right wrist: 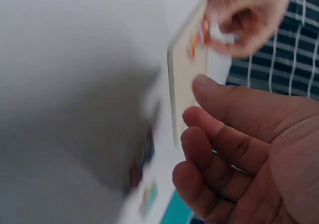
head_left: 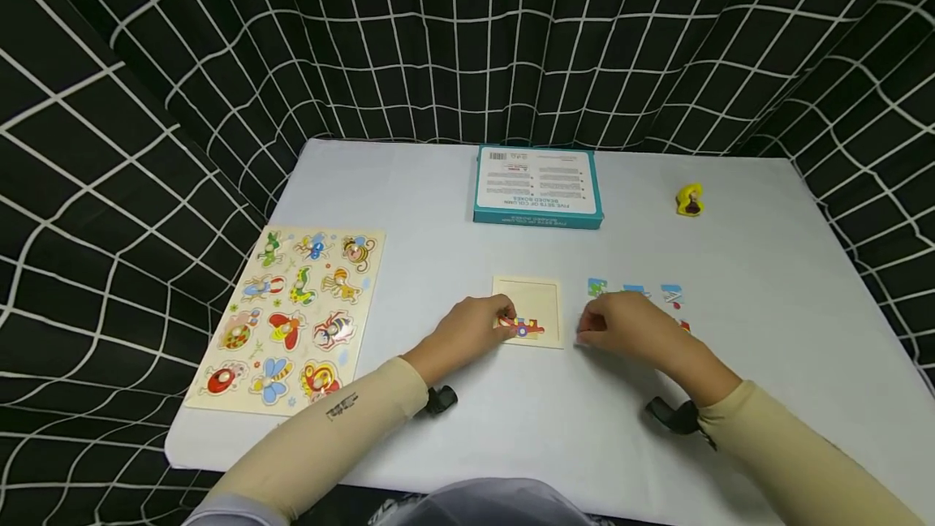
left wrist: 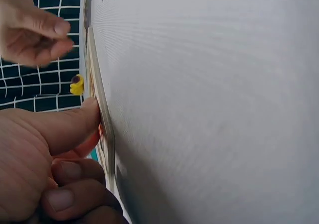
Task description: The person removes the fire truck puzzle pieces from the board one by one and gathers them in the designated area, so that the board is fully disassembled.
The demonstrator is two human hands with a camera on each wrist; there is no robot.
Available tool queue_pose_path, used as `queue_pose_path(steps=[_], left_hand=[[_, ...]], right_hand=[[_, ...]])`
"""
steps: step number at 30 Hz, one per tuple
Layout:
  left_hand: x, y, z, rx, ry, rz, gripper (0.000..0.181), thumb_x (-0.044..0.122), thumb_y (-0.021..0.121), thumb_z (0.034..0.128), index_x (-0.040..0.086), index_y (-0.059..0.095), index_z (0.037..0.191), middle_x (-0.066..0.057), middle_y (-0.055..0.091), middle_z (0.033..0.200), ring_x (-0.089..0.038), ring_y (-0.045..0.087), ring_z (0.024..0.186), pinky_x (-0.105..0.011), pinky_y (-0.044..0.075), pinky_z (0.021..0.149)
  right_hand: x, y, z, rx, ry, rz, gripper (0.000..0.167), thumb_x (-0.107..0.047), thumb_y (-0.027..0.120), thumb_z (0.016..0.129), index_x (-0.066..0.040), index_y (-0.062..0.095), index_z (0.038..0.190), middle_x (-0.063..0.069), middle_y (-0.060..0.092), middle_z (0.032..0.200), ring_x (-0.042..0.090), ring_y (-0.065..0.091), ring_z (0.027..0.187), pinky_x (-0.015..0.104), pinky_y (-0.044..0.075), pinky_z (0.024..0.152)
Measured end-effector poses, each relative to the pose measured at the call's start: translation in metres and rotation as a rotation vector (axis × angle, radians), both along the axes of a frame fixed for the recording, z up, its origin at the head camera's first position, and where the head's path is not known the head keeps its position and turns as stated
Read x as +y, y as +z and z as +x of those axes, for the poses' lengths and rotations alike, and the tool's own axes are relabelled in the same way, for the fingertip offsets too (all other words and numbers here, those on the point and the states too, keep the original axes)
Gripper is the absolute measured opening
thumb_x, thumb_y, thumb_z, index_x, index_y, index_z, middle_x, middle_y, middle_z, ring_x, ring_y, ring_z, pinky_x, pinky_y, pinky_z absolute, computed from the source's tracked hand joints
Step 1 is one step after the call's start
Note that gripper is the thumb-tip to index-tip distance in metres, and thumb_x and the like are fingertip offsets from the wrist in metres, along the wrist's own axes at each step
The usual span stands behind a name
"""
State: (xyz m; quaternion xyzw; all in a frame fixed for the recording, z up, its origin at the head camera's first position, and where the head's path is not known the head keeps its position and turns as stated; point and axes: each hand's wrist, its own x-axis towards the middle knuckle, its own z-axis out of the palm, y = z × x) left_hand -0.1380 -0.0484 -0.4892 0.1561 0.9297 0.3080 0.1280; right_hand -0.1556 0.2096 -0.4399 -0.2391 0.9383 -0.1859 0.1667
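A small square wooden puzzle board [head_left: 527, 295] lies in front of me, with joined puzzle pieces [head_left: 527, 329] of a red vehicle picture along its lower edge. My left hand [head_left: 469, 329] grips the board's left edge, thumb on the rim and a fingertip by the red picture; its thumb [left wrist: 75, 124] shows close up in the left wrist view. To the right of the board hovers my right hand [head_left: 630, 325], fingers loosely bent and nothing between them. Behind it lie loose puzzle pieces [head_left: 671, 293], partly hidden by the hand, including a green-and-blue piece [head_left: 596, 287].
A large insect peg puzzle [head_left: 252, 331] covers the table's left side. At the back stands a teal box [head_left: 537, 185] with a white printed label. A small yellow figure [head_left: 690, 200] sits at the back right. Black cloth with a white grid [head_left: 467, 39] surrounds the table.
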Motion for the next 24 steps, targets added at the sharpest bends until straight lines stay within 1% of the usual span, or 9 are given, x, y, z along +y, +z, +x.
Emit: queue_pose_path(steps=[2,5,7,9,13,18,21,24], left_hand=[[-0.001,0.000,0.001,0.013,0.010,-0.004,0.020,0.033,0.073,0.0897,0.021,0.065,0.103,0.010,0.066,0.090,-0.010,0.056,0.076,-0.027,0.045,0.069],[-0.003,0.002,0.002,0.019,0.033,-0.007,0.021,0.034,0.075,0.0875,0.021,0.062,0.098,0.008,0.062,0.075,-0.011,0.051,0.066,-0.027,0.041,0.060],[-0.004,0.002,0.003,0.012,0.048,-0.008,0.023,0.035,0.076,0.0864,0.021,0.060,0.096,0.007,0.057,0.066,-0.012,0.047,0.061,-0.028,0.038,0.056],[-0.005,0.003,0.003,-0.001,0.053,-0.007,0.024,0.036,0.075,0.0863,0.021,0.060,0.095,0.006,0.053,0.061,-0.012,0.045,0.058,-0.028,0.037,0.055],[-0.007,0.003,0.003,-0.014,0.042,-0.004,0.021,0.034,0.073,0.0886,0.020,0.061,0.098,0.006,0.051,0.060,-0.011,0.042,0.057,-0.028,0.036,0.054],[-0.011,0.003,0.001,-0.014,0.034,0.007,0.016,0.030,0.072,0.0896,0.021,0.063,0.099,0.006,0.052,0.060,-0.010,0.039,0.055,-0.028,0.035,0.053],[-0.011,0.003,0.000,-0.006,0.038,0.012,0.016,0.031,0.073,0.0886,0.021,0.064,0.098,0.007,0.054,0.061,-0.010,0.041,0.055,-0.028,0.036,0.053],[-0.011,0.002,-0.001,0.007,0.044,-0.002,0.016,0.033,0.073,0.0878,0.022,0.065,0.096,0.009,0.056,0.063,-0.011,0.045,0.058,-0.028,0.039,0.055]], right_hand=[[-0.015,-0.005,-0.001,0.004,0.037,-0.006,0.008,-0.020,0.078,0.083,-0.016,0.072,0.084,-0.010,0.060,0.071,0.010,0.051,0.066,0.029,0.045,0.060],[-0.032,-0.012,-0.003,0.036,0.092,-0.014,0.009,-0.018,0.077,0.083,-0.012,0.075,0.089,-0.010,0.062,0.073,0.008,0.053,0.066,0.029,0.046,0.063],[-0.040,-0.014,-0.004,0.068,0.120,-0.017,0.007,-0.016,0.077,0.083,-0.011,0.076,0.088,-0.010,0.064,0.075,0.007,0.054,0.067,0.029,0.047,0.065],[-0.044,-0.016,-0.005,0.092,0.133,-0.021,0.005,-0.013,0.077,0.081,-0.011,0.076,0.085,-0.010,0.065,0.075,0.007,0.056,0.068,0.030,0.047,0.066],[-0.048,-0.016,-0.006,0.131,0.154,-0.021,0.004,-0.011,0.079,0.078,-0.011,0.076,0.081,-0.010,0.066,0.073,0.007,0.055,0.067,0.030,0.047,0.066],[-0.051,-0.015,-0.006,0.186,0.180,0.016,0.005,-0.015,0.081,0.076,-0.014,0.076,0.078,-0.013,0.064,0.069,0.006,0.052,0.062,0.030,0.045,0.064],[-0.051,-0.015,-0.008,0.222,0.198,0.022,0.006,-0.017,0.080,0.076,-0.016,0.075,0.075,-0.014,0.060,0.065,0.005,0.049,0.059,0.031,0.043,0.064],[-0.049,-0.013,-0.009,0.241,0.215,-0.011,0.007,-0.015,0.078,0.074,-0.018,0.072,0.072,-0.016,0.055,0.062,0.005,0.047,0.057,0.029,0.041,0.062]])
